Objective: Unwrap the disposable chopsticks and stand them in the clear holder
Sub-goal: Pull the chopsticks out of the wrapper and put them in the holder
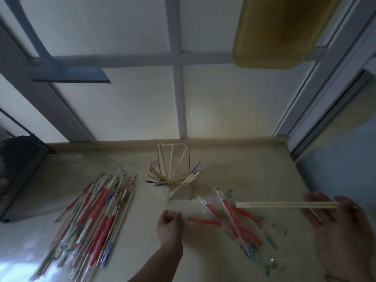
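A pale beige counter (254, 165) meets a frosted window (126, 98) crossed by grey-white bars; dim light comes through it. A black wire rack (22, 159) stands at the left, a yellow tray (280, 31) hangs upper right

A yellow tray (278, 31) hung far right against the window frame (179, 58) — a black rack (18, 159) stood far left.
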### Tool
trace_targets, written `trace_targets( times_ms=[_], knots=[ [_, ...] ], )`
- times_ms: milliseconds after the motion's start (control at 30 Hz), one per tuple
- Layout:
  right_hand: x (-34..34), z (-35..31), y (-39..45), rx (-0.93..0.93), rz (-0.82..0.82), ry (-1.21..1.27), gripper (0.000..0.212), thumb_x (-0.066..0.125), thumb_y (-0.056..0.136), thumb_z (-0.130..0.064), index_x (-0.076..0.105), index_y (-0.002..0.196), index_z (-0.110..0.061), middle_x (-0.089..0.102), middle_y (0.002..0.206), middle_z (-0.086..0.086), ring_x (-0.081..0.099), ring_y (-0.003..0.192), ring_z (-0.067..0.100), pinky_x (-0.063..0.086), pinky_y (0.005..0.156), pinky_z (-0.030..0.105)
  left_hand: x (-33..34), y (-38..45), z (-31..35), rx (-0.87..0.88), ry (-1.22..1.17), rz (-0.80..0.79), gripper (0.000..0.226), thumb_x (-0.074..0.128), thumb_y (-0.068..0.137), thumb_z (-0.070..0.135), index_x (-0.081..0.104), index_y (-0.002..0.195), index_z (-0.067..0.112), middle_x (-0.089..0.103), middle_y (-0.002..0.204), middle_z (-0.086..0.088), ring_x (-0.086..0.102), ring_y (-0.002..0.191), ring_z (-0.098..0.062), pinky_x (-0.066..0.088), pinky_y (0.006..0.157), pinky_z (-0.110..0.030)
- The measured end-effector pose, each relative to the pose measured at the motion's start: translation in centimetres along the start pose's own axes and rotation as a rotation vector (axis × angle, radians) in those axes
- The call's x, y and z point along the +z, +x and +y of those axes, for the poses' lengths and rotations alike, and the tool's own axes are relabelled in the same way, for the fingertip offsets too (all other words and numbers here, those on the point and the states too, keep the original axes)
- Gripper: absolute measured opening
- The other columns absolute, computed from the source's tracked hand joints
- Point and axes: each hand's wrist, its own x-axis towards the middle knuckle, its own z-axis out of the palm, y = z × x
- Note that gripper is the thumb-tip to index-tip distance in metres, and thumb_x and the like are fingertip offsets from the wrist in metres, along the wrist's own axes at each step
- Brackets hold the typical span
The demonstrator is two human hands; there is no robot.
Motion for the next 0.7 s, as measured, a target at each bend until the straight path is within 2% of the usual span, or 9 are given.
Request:
trace_targets(
  times_ms=[67, 133, 167, 267, 333, 400, 467, 567, 700],
  knots=[
    [0.6, 0.0, 1.2, -0.196, -0.038, -0.159, 0.033, 0.021, 0.108, -0.018, 0.05, 0.092, -0.015, 0.074, 0.092, 0.013, 0.071, 0.09, 0.036, 0.059, 0.071, 0.047, -0.6, -0.2, 0.1, -0.075, 0.197, 0.078, 0.088, 0.084, 0.063, 0.025, 0.044, 0.139, 0.003, 0.06, 0.122, -0.023, 0.058, 0.115, -0.04, 0.046, 0.102, -0.048],
    [1.5, 2.3, 1.0, -0.181, -0.152, -0.158, 0.036, 0.017, 0.108, -0.019, 0.049, 0.096, -0.008, 0.071, 0.102, 0.022, 0.064, 0.102, 0.046, 0.054, 0.08, 0.06, -1.4, -2.6, 1.3, -0.139, 0.347, 0.207, 0.097, 0.085, 0.069, 0.025, 0.031, 0.148, 0.004, 0.043, 0.142, -0.026, 0.043, 0.131, -0.039, 0.036, 0.109, -0.043],
    [1.6, 3.3, 1.0, -0.159, -0.07, -0.21, 0.036, 0.02, 0.108, -0.019, 0.051, 0.092, -0.01, 0.073, 0.097, 0.016, 0.069, 0.096, 0.039, 0.058, 0.074, 0.053, -1.6, -4.5, 1.7, -0.114, 0.332, 0.191, 0.1, 0.086, 0.069, 0.026, 0.029, 0.149, 0.007, 0.042, 0.143, -0.023, 0.041, 0.131, -0.036, 0.034, 0.108, -0.041],
    [2.5, 7.6, 0.5, -0.218, 0.105, -0.345, 0.035, 0.042, 0.097, -0.02, 0.065, 0.071, -0.02, 0.075, 0.075, -0.002, 0.074, 0.073, 0.015, 0.058, 0.055, 0.027, -1.2, -10.0, 1.6, 0.229, 0.401, -0.33, 0.104, 0.083, 0.046, 0.058, 0.045, 0.137, 0.027, 0.06, 0.125, 0.005, 0.06, 0.107, -0.018, 0.048, 0.089, -0.024],
    [3.1, 10.7, -0.8, -0.12, 0.037, -0.355, 0.025, 0.055, 0.08, -0.025, 0.071, 0.062, -0.019, 0.074, 0.072, -0.001, 0.074, 0.07, 0.012, 0.059, 0.054, 0.028, 0.1, -12.5, 1.4, 0.45, 0.458, -0.595, 0.076, 0.075, 0.067, 0.059, 0.045, 0.132, 0.032, 0.065, 0.112, 0.016, 0.062, 0.093, 0.0, 0.045, 0.078, -0.011],
    [3.2, 13.0, -1.7, -0.043, 0.023, -0.346, 0.015, 0.079, 0.06, -0.031, 0.074, 0.065, -0.017, 0.075, 0.076, 0.002, 0.074, 0.073, 0.014, 0.061, 0.062, 0.035, 1.8, -13.0, 2.5, 0.62, 0.401, -0.594, 0.03, 0.057, 0.096, 0.034, 0.054, 0.125, 0.028, 0.067, 0.111, 0.013, 0.061, 0.091, 0.01, 0.043, 0.077, -0.007],
    [2.3, 13.8, -2.1, -0.02, 0.034, -0.446, 0.037, 0.088, 0.051, -0.032, 0.075, 0.079, -0.011, 0.076, 0.093, 0.011, 0.074, 0.081, 0.019, 0.061, 0.07, 0.033, 2.9, -12.1, 3.9, 0.697, 0.344, -0.557, 0.026, 0.042, 0.104, 0.02, 0.067, 0.107, 0.021, 0.071, 0.109, 0.004, 0.063, 0.094, 0.004, 0.046, 0.078, -0.013],
    [2.0, 13.1, -2.1, -0.286, 0.066, -0.824, 0.029, 0.073, 0.074, -0.024, 0.062, 0.101, -0.02, 0.074, 0.105, -0.001, 0.066, 0.086, 0.017, 0.051, 0.067, 0.007, 3.0, -10.3, 4.8, 0.812, 0.547, -0.664, 0.032, 0.04, 0.099, 0.041, 0.07, 0.095, 0.029, 0.071, 0.096, 0.007, 0.067, 0.097, -0.014, 0.056, 0.084, -0.034],
    [4.7, 10.6, -2.7, -0.648, -0.292, -1.303, 0.055, 0.061, 0.08, -0.061, 0.06, 0.119, -0.023, 0.057, 0.12, -0.009, 0.059, 0.096, 0.007, 0.049, 0.076, 0.011, 3.1, -8.6, 6.3, 1.195, 1.175, -0.816, 0.041, 0.029, 0.094, 0.045, 0.059, 0.092, 0.018, 0.068, 0.09, -0.011, 0.063, 0.084, -0.034, 0.052, 0.073, -0.043]
  ],
)
